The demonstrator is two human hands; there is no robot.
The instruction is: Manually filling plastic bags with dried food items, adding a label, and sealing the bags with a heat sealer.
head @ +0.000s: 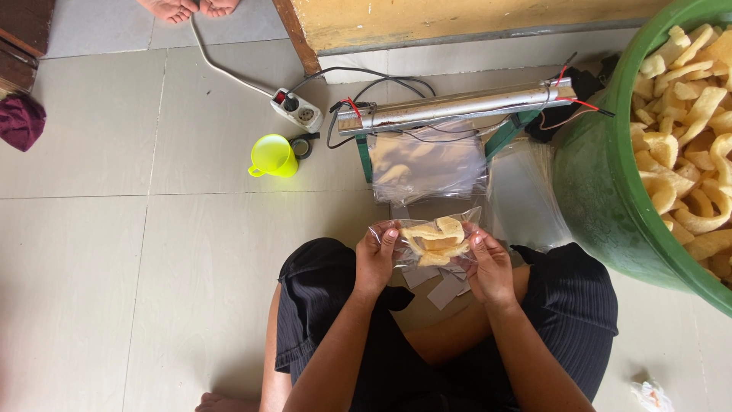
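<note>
Holding a clear bag (pixel 431 242) of yellow crackers between both hands, seated on the floor (pixel 114 252). Left hand (pixel 375 259) is closed on the bag's left edge, fingers curled over the plastic, thumb side hidden. Right hand (pixel 488 267) is pinched on the right edge, fingertips on the film. The bag sits above the lap, between the hands, its mouth seemingly turned away from the body; hard to tell whether it is open. Step in hand looks like gathering or squaring up a filled bag before closing it. Just past the hands stands a bar sealer (pixel 457 107) on green legs, with a stack of empty bags (pixel 427 164) under it. Right of the right hand, a green tub (pixel 602 198) full of crackers. Left of the left hand and farther out, a yellow cup (pixel 273 156) and a power strip (pixel 297 109). Next move, by my read, calls for flattening the mouth, keeping crackers clear of the seam, and reaching forward to the sealer with both edges taut.
</note>
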